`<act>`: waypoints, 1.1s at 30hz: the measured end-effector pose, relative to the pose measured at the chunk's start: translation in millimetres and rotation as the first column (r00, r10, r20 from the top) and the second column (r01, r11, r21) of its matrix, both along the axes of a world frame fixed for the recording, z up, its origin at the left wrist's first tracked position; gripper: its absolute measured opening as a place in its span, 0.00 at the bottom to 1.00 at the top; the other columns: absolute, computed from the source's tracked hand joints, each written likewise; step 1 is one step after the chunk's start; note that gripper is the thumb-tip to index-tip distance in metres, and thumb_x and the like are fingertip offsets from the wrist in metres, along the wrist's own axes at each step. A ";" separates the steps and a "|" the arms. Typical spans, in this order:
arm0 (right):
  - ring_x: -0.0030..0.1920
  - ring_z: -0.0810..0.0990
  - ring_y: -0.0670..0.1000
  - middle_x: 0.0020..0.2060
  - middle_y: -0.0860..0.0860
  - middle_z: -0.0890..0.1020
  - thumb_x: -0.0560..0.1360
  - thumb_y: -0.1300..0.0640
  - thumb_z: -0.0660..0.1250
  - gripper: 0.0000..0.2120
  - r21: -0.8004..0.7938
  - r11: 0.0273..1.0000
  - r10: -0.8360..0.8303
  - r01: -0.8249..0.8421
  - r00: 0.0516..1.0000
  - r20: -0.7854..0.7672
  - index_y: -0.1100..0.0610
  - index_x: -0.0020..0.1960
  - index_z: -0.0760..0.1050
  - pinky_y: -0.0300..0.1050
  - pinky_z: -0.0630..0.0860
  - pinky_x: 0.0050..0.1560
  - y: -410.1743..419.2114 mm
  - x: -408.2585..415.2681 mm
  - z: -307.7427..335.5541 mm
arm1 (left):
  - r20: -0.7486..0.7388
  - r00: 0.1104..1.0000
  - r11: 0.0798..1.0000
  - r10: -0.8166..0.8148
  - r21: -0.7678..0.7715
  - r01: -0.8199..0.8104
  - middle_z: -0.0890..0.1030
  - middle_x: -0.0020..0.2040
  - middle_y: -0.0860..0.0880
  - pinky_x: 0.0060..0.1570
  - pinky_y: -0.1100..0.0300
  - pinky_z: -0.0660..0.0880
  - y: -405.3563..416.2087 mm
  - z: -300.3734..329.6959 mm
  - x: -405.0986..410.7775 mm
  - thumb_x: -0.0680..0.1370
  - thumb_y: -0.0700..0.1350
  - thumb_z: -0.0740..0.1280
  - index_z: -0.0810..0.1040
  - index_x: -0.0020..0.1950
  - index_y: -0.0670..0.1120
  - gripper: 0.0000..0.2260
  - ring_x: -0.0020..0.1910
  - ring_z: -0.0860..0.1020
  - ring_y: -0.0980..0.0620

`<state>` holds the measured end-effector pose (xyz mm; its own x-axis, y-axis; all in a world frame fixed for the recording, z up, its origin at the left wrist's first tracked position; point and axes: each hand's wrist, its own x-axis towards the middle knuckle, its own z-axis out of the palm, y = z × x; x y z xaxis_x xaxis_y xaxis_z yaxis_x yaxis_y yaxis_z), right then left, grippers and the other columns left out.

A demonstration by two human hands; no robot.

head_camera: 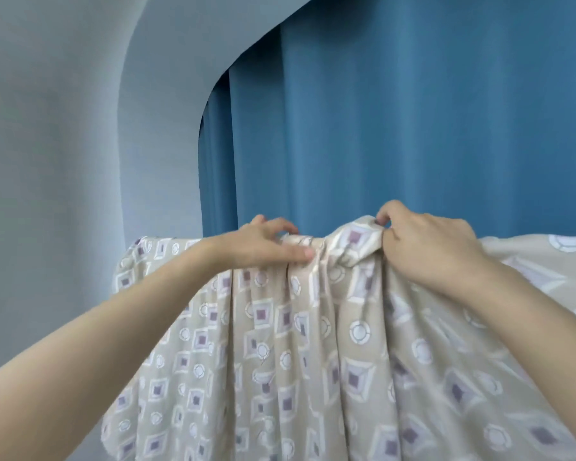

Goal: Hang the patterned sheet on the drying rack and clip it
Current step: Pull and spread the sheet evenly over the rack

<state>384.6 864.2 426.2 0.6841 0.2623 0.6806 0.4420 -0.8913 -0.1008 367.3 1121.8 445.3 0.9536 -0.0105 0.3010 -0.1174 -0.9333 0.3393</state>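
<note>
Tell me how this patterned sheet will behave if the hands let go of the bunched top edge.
The patterned sheet is probably floppy: it hangs in soft folds and bunches between the left hand and right hand. It looks thin and light. Unclipped, it may slide or sag off; what supports it is hidden.
</note>
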 end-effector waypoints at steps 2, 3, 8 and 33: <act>0.60 0.76 0.52 0.59 0.43 0.78 0.76 0.51 0.53 0.17 0.034 0.995 0.096 -0.093 0.991 -0.099 0.43 0.65 0.63 0.48 0.63 0.49 4.6 -7.1 4.9 | 0.098 0.995 0.970 -0.014 0.242 -0.010 0.66 0.51 0.54 0.59 0.53 0.71 -9.4 -6.7 12.0 0.68 0.68 0.66 0.75 0.55 0.60 0.20 0.55 0.72 0.50; 0.61 0.75 0.49 0.60 0.41 0.76 0.74 0.49 0.55 0.20 0.023 0.991 0.136 -0.134 0.978 -0.159 0.40 0.66 0.63 0.48 0.64 0.51 6.4 -12.7 7.8 | 0.166 0.985 0.942 -0.050 0.335 -0.009 0.66 0.48 0.54 0.54 0.52 0.73 -15.6 -5.3 14.3 0.72 0.63 0.66 0.75 0.48 0.56 0.13 0.50 0.74 0.49; 0.49 0.83 0.51 0.47 0.46 0.84 0.63 0.28 0.62 0.27 0.144 0.933 0.353 -0.330 0.764 -0.540 0.47 0.49 0.80 0.54 0.77 0.57 9.6 -10.0 28.3 | 0.031 0.986 0.847 -0.163 0.517 0.124 0.71 0.44 0.51 0.47 0.54 0.70 -19.7 30.3 15.6 0.80 0.51 0.65 0.77 0.44 0.43 0.12 0.42 0.72 0.50; 0.53 0.84 0.56 0.50 0.56 0.85 0.77 0.49 0.64 0.16 -0.154 0.965 -0.043 -0.212 0.451 -0.891 0.60 0.54 0.81 0.54 0.78 0.59 36.8 74.2 61.3 | -0.292 0.956 0.997 -0.021 -0.074 -0.001 0.86 0.49 0.55 0.60 0.55 0.76 11.9 42.1 65.0 0.75 0.60 0.68 0.85 0.50 0.54 0.13 0.51 0.84 0.52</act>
<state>458.8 901.0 487.6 0.8431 0.3995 -0.3600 0.3011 -0.9054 -0.2994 432.2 1133.7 487.4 0.9999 -0.0093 0.0094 -0.0124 -0.9043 0.4267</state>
